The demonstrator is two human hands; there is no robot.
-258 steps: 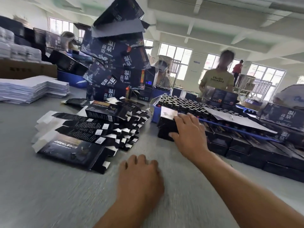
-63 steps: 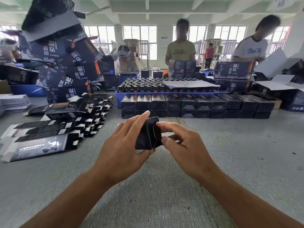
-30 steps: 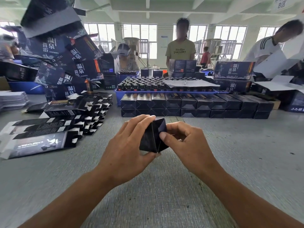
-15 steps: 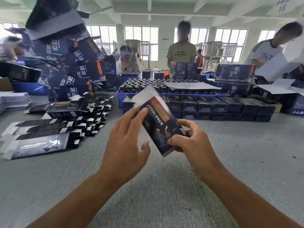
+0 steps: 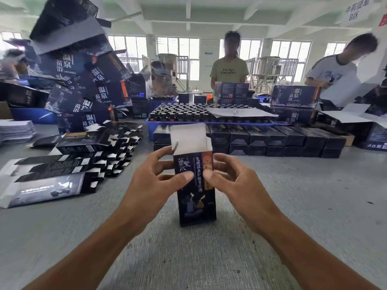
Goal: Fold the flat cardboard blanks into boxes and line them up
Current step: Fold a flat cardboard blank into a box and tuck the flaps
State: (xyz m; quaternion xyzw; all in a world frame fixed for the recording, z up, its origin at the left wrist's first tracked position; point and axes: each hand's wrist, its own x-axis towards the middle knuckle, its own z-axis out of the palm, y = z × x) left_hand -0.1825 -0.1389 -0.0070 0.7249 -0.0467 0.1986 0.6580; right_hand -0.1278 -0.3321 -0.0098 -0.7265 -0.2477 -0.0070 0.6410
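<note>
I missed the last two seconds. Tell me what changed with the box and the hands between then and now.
The box has been turned from end-on to upright, printed face toward the camera, white top flap open. The left hand and right hand still grip it, thumbs now on the front. The flat blanks and the row of finished boxes stayed put.

Single head-worn wide-angle view, looking forward and slightly down over the grey worktop (image 5: 293, 206). Both forearms enter from the bottom edge, close to the lens. Far side of the room visible beyond; edges bend noticeably.
</note>
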